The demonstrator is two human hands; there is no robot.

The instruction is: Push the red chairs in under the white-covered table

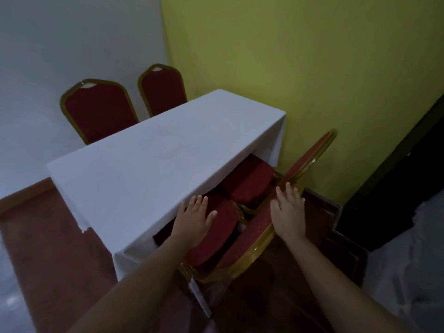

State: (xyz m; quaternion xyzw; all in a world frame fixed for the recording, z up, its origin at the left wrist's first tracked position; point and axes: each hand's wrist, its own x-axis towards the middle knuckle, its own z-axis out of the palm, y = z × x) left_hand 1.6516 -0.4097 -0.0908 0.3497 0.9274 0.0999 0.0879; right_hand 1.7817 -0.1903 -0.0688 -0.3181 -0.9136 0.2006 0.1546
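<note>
Extending over the nearer red-padded, gold-framed chair (211, 239), the left hand (195, 219) and right hand (288, 212) hold nothing, fingers straight and spread. Its seat sits partly under the white-covered rectangular table (144, 169); a second matching chair (247, 183) stands beside it.

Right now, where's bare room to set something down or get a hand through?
Free: the white tabletop, between the far chair backs and the yellow wall; the red carpet off its near-left end. Crowded: the near side, where two red seats sit part-way under the tabletop's edge, with the left hand and right hand open above those chairs.
</note>
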